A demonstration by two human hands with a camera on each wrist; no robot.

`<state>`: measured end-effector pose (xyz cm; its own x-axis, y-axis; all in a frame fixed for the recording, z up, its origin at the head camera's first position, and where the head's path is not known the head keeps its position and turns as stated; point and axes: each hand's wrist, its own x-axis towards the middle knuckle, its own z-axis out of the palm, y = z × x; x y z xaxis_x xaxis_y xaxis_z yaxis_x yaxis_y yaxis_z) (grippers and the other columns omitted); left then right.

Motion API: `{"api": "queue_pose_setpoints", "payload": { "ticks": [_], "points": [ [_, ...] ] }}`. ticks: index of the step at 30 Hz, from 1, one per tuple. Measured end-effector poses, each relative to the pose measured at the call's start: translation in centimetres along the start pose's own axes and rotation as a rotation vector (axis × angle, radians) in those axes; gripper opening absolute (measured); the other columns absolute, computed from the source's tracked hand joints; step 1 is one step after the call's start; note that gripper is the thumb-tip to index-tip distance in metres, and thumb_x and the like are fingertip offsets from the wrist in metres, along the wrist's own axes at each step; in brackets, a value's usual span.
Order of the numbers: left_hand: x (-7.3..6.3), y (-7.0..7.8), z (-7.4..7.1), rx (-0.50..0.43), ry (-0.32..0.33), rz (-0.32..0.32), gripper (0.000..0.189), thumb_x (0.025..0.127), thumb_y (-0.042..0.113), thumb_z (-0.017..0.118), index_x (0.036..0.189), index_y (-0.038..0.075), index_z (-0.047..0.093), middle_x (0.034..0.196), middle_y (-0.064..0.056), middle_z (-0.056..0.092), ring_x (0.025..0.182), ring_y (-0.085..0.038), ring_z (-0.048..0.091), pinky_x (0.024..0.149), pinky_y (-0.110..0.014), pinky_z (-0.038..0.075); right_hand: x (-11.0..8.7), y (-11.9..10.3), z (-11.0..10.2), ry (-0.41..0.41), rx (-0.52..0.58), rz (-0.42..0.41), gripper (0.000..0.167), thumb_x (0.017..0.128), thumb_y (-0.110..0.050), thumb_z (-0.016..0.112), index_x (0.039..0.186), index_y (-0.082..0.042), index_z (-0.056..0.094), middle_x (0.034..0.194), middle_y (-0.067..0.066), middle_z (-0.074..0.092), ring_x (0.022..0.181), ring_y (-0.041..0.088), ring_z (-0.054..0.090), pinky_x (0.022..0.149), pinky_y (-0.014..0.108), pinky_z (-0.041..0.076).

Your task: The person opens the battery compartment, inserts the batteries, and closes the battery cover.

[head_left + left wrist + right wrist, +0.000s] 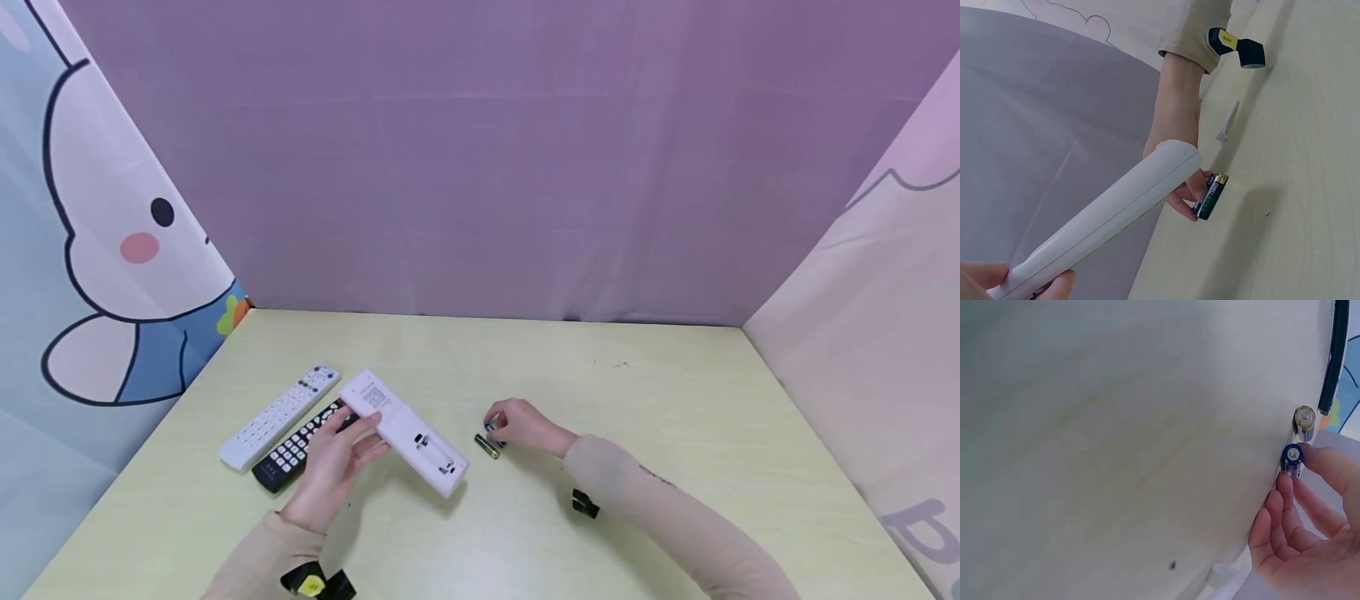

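Near the middle of the table my left hand (330,462) grips a white remote control (403,429) by one end, thumb on top. Its back faces up, and the bare battery compartment (437,454) shows metal contacts. To the right, my right hand (525,425) pinches a blue-ended battery (1293,454) between thumb and fingers, low at the tabletop. Close beside it lies a dark green and gold battery (487,447). In the head view, the fingers partly hide the pinched battery.
Left of the held remote lie a black remote (281,467) with pale buttons, partly under my left hand, and another white remote (281,417). A small white piece (1229,122) lies on the table (675,392) near my right arm. Cloth screens surround the table's back and sides.
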<state>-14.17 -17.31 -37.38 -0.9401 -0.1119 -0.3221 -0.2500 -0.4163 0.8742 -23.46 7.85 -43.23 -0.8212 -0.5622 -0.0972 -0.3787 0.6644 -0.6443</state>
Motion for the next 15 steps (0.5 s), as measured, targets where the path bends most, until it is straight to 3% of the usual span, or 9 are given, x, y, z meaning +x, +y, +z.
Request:
{"api": "queue_pose_setpoints", "payload": {
  "ticks": [7,15],
  "points": [
    [-0.02,0.01,0.0,-0.002,-0.003,-0.001,0.066,0.086,-0.001,0.05,0.14,0.002,0.013,0.096,-0.001,0.058,0.079,-0.014,0.064,0.082,-0.03,0.051,-0.07,-0.2,0.06,0.008,0.001,0.001,0.02,0.073,-0.002,0.065,0.093,0.0,0.061,0.066,-0.001,0.055,0.057,0.007,0.046,0.051,0.017,0.042],
    [-0.04,-0.02,0.01,0.009,-0.002,-0.016,0.067,0.085,0.0,0.05,0.141,0.004,0.012,0.107,-0.007,0.054,0.082,-0.015,0.064,0.084,-0.03,0.051,-0.47,-0.33,-0.32,0.05,0.084,0.011,0.025,0.074,-0.001,0.064,0.099,0.0,0.06,0.07,0.001,0.055,0.061,0.01,0.049,0.052,0.019,0.045]
  ]
}}
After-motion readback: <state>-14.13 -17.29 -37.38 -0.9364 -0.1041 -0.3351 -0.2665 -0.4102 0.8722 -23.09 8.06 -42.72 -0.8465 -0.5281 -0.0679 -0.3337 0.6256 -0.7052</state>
